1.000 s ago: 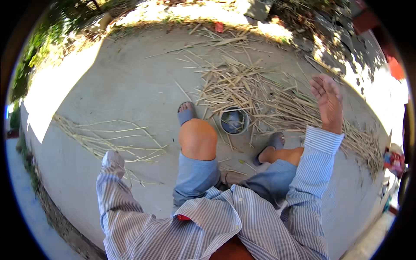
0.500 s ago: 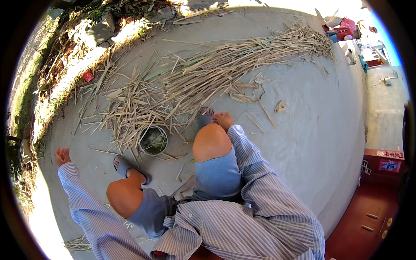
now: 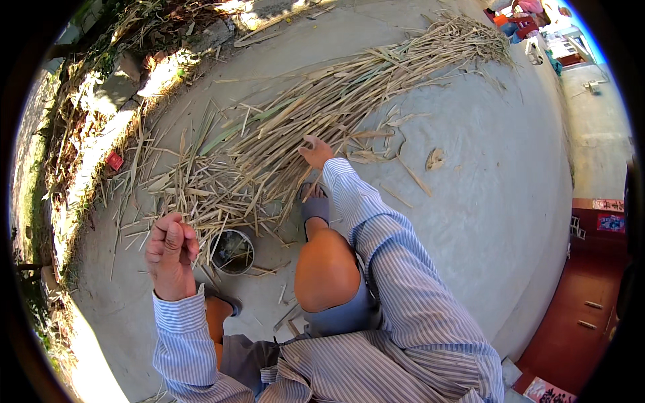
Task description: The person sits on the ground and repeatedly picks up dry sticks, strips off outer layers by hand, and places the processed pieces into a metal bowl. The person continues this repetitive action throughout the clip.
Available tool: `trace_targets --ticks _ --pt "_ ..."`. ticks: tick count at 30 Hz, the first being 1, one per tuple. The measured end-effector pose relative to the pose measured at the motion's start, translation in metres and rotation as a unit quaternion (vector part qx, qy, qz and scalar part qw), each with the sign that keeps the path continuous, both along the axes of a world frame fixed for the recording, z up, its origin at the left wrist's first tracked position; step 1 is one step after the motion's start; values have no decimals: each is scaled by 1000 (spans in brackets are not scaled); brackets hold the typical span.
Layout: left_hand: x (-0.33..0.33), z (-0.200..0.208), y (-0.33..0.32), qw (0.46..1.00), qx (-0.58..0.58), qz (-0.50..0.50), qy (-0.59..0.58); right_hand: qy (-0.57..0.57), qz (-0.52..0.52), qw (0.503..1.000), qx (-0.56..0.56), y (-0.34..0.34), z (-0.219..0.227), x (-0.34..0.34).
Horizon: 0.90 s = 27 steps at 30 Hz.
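Note:
My left hand (image 3: 171, 258) is raised at the left, near the metal pot. Its fingers are curled and the thumb is pressed against them; whatever is in the pinch is too small to make out. My right hand (image 3: 316, 153) reaches to the near edge of a long pile of dry reed stalks (image 3: 336, 101), beyond my right foot. Thumb and fingers are apart there, with no stalk seen between them. Shorter cut pieces of stalk (image 3: 195, 195) lie scattered to the left of the pile. The round metal pot (image 3: 252, 258), with dark greenish contents, stands among them.
My sandalled right foot (image 3: 314, 208) is planted by the pile's near edge. Leaf litter and stones (image 3: 114, 87) border the concrete floor (image 3: 470, 201) on the left. A dry leaf (image 3: 435, 159) lies on the right. Red doors (image 3: 578, 309) stand at the right edge; a person (image 3: 524, 23) is far off.
My left hand has come in from the far left toward the pot and up. My right hand has left my right knee and foot, reaching forward and left to the stalks.

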<state>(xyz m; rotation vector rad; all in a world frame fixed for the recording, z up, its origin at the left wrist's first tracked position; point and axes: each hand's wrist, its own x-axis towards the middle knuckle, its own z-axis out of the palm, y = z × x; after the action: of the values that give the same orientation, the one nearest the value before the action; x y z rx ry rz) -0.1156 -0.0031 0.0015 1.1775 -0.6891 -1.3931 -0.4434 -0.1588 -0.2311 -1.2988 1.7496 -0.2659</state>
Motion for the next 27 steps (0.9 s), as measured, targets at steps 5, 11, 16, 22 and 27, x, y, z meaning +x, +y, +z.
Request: trace_targets --ticks 5,11,16,22,27 --pt "-20 -26 16 974 -2 -80 -211 -25 -157 987 15 -16 -2 -6" --pt "-5 -29 19 901 -73 -85 -419 -376 -370 842 -113 -5 46 -12" --pt "-3 4 20 815 -202 -59 -540 -634 -304 696 -145 2 142 -4" --pt "-24 82 36 541 -381 28 -749 -581 -183 790 -64 75 237 87" --pt "-9 115 38 515 -308 47 -798 -560 -150 815 3 85 258 123"
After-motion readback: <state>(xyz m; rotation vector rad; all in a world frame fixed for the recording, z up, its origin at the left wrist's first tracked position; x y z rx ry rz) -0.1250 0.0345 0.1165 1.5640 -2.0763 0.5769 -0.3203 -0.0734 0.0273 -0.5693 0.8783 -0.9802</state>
